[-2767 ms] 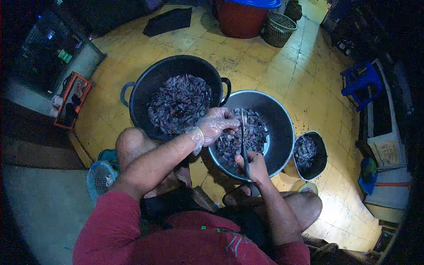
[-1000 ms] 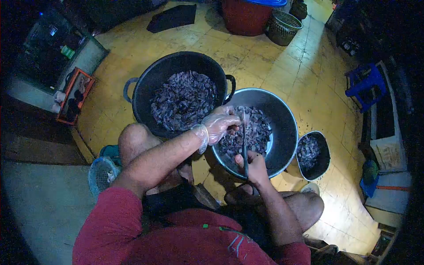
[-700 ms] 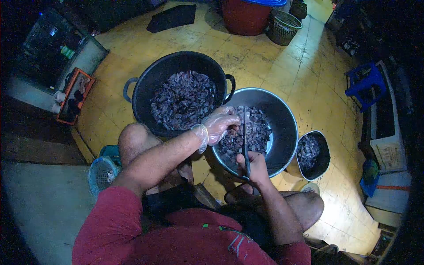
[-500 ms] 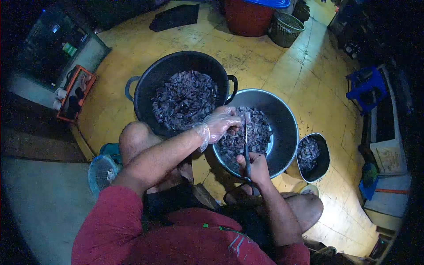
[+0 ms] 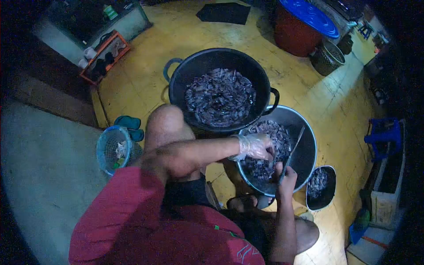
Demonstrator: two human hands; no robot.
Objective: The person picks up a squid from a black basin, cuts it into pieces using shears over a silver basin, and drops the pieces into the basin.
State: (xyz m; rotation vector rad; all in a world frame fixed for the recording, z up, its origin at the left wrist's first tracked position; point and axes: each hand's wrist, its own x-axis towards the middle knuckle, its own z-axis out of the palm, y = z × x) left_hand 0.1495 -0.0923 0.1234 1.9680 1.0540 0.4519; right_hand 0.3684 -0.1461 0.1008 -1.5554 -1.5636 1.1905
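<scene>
My left hand (image 5: pixel 257 146), in a clear plastic glove, reaches into the metal basin (image 5: pixel 312 132), its fingers curled down among small dark purple, glossy pieces (image 5: pixel 261 169) that look like squid. What those fingers hold is hidden. My bare right hand (image 5: pixel 288 180) grips a knife (image 5: pixel 297 143) at the basin's near right side, its narrow blade pointing up and to the right. A large black tub (image 5: pixel 176 104) with two handles stands just beyond, holding a wide heap of similar pieces (image 5: pixel 221 98).
On the right, a smaller cut-open container (image 5: pixel 326 201) holds more pieces. A blue basket (image 5: pixel 102 152) and green slippers (image 5: pixel 128 122) are at left. Farther off are an orange rack (image 5: pixel 90 79), a red bin (image 5: pixel 293 33) with a blue lid, a wicker basket (image 5: pixel 329 59) and a blue stool (image 5: pixel 384 138).
The view has swung, shifting the tubs rightward. My left hand has moved from beside the blade down to the pieces. The knife now tilts to the right, away from my left hand.
</scene>
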